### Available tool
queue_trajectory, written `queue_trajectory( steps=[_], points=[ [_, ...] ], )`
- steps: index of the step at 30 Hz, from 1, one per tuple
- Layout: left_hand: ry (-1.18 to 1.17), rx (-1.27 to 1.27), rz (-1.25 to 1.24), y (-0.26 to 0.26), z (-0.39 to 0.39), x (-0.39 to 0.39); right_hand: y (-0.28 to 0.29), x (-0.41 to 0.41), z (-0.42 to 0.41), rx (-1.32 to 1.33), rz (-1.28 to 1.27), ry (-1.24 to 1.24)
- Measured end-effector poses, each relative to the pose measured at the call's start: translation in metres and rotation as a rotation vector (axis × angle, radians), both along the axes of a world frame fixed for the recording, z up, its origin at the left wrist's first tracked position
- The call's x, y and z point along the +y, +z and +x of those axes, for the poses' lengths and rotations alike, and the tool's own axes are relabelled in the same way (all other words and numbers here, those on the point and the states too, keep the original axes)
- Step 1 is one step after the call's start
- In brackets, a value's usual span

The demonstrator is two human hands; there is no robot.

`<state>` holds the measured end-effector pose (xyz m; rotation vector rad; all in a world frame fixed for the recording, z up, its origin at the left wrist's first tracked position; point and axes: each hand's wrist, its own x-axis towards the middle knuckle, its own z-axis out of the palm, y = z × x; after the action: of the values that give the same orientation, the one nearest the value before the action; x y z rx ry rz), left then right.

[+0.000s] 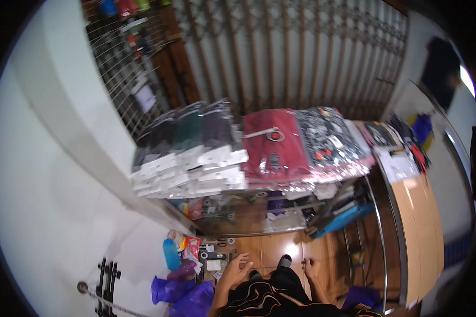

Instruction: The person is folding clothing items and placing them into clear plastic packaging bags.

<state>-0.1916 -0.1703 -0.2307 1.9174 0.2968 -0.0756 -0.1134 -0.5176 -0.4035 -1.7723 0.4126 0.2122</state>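
My left hand hangs low in front of my body with its fingers apart and nothing in it. It is nearest to a group of small things on the left: a notepad, a pair of scissors and a tape roll. On the other side of my legs is my right hand, its fingers partly curled. A small dark patch shows at those fingers, too blurred to name. Ahead, plastic-bagged folded garments lie in stacks, among them a dark red one and a black-and-white patterned one.
A glass-fronted case carries the stacks before a folding metal gate. Purple plastic bags and a blue bottle are at left. To the right stand a metal rail and a tan-topped table.
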Motion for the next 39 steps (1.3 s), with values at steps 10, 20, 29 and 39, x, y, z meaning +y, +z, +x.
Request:
queue_trajectory(
  steps=[10,20,29,39],
  points=[
    [-0.651,-0.024,0.413,0.026,0.098,-0.079,-0.087,-0.151,-0.286,0.709,0.336,-1.014],
    [-1.229,-0.117,0.366,0.007,0.023,-0.343,-0.088,-0.134,-0.463,0.624,0.539,-1.378],
    [-2.046,-0.091,0.213,-0.007,-0.146,-0.558,-0.153,-0.128,-0.656,-0.03,1.104,-1.638],
    [-2.278,-0.023,0.396,-0.208,-0.141,-0.687,-0.058,-0.081,-0.624,0.084,0.867,-2.407]
  ],
)
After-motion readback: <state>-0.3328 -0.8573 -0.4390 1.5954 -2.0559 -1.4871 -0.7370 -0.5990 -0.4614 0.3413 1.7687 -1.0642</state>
